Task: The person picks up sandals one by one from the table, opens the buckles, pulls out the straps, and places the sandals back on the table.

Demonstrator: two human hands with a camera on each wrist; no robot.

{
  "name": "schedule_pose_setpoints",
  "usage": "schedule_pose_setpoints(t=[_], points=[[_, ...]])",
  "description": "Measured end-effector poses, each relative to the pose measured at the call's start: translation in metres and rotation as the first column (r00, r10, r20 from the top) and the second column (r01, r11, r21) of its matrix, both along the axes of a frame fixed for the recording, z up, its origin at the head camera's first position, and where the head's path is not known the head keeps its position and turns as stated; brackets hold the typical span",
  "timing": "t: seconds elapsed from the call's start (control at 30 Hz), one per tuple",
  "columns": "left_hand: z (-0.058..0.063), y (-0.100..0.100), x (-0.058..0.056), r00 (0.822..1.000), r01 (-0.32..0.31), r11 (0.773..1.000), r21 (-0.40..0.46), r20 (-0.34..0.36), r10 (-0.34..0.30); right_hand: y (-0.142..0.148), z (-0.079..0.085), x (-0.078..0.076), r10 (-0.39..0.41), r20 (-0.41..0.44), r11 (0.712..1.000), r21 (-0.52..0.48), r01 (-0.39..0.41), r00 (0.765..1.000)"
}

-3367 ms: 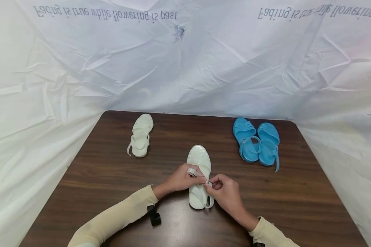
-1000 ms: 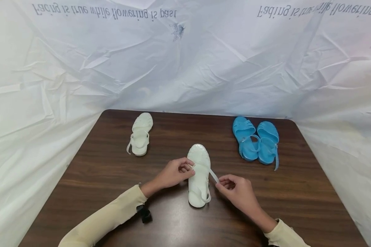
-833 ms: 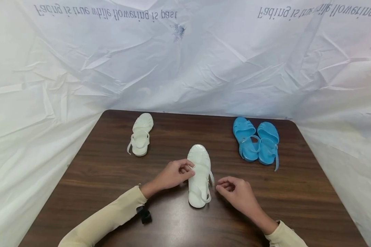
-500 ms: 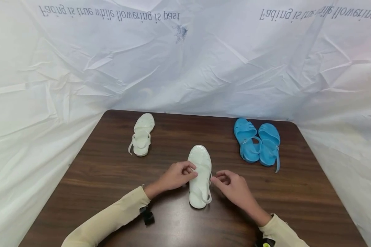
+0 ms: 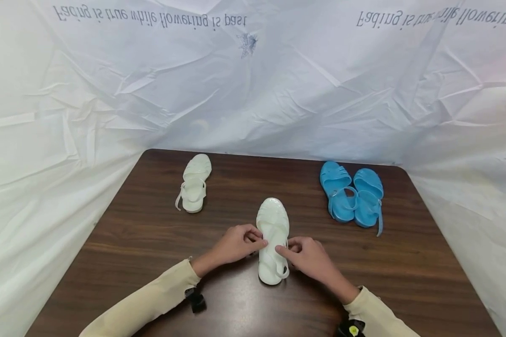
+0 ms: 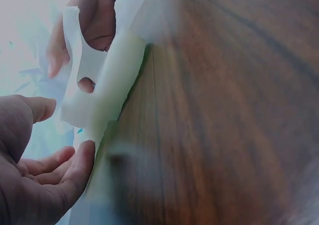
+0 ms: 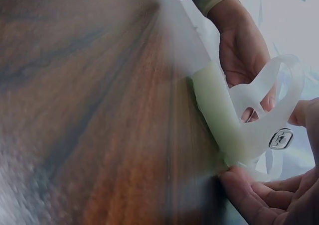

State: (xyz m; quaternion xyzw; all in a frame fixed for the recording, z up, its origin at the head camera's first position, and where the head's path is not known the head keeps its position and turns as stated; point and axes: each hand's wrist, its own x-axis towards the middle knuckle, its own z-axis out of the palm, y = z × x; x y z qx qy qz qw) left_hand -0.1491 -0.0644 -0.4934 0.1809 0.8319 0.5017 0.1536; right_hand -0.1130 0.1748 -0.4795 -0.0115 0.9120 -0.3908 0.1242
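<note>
A white sandal point(image 5: 272, 215) lies at the table's middle, toe pointing away, its strap looped near the heel. In the right wrist view, a silver buckle point(image 7: 281, 138) shows on the strap. My left hand point(image 5: 236, 243) is at the sandal's left side; in the left wrist view a fingertip point(image 6: 85, 150) touches the sole's edge, while the thumb stays apart. On the opposite side, my right hand point(image 5: 309, 257) holds the sandal's edge, thumb over the insole and fingers outside. The right wrist view shows one fingertip point(image 7: 234, 177) low against the sole.
Another white sandal point(image 5: 195, 183) lies at the back left, strap end hanging out. Two blue sandals, one left point(image 5: 336, 191) and one right point(image 5: 368, 197), sit side by side at the back right. White sheeting point(image 5: 253, 93) surrounds the dark wooden table point(image 5: 143, 220).
Both hands were at the strap earlier. My right hand then pulled the strap end rightward, released it, and came back left onto the sandal's edge. The left hand slid slightly toward the heel.
</note>
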Motion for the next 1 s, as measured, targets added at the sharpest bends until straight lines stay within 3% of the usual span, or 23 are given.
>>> schedule_pose_setpoints(t=[0.17,0.43,0.6,1.0], points=[[-0.001,-0.002,0.006,0.998,0.025,0.999,0.026,0.054,-0.026,-0.003,0.001,0.002,0.014,0.04,1.0,-0.025,-0.013,0.999],[-0.002,-0.002,0.01,0.998,0.026,0.997,0.072,0.062,-0.03,-0.008,0.003,0.003,0.018,-0.01,1.0,0.003,-0.018,1.0],[-0.001,-0.001,0.011,0.998,0.033,0.997,0.072,0.048,-0.037,-0.009,0.001,0.002,0.009,-0.044,1.0,0.024,-0.008,0.999],[0.001,0.0,0.011,0.999,-0.02,0.99,0.142,-0.028,0.024,-0.01,0.005,-0.001,-0.036,-0.089,0.999,0.003,0.036,0.995]])
